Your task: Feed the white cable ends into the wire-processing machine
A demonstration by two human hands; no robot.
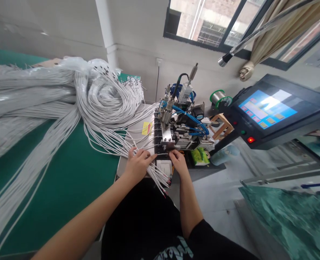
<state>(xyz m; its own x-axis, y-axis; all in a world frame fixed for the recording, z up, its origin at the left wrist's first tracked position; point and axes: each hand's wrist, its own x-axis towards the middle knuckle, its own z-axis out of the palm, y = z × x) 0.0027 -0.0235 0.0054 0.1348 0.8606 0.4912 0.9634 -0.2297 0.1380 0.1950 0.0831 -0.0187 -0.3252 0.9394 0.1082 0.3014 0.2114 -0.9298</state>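
My left hand [138, 163] is closed around a bundle of thin white cables [154, 173] whose stripped, red-tipped ends fan out toward my lap. My right hand [178, 159] pinches a single white cable end just in front of a small metal machine [180, 130] with blue air hoses. Several cable ends lie in a row on the machine's black fixture plate [157, 133]. The cables run back to a big white coil [105, 97] on the green table [67, 180].
A touchscreen control box [271, 112] with a red lit button stands to the right. A wire spool [218, 96] sits behind the machine. A yellow label [146, 128] lies on the grey bench. A green bag [290, 216] lies at lower right.
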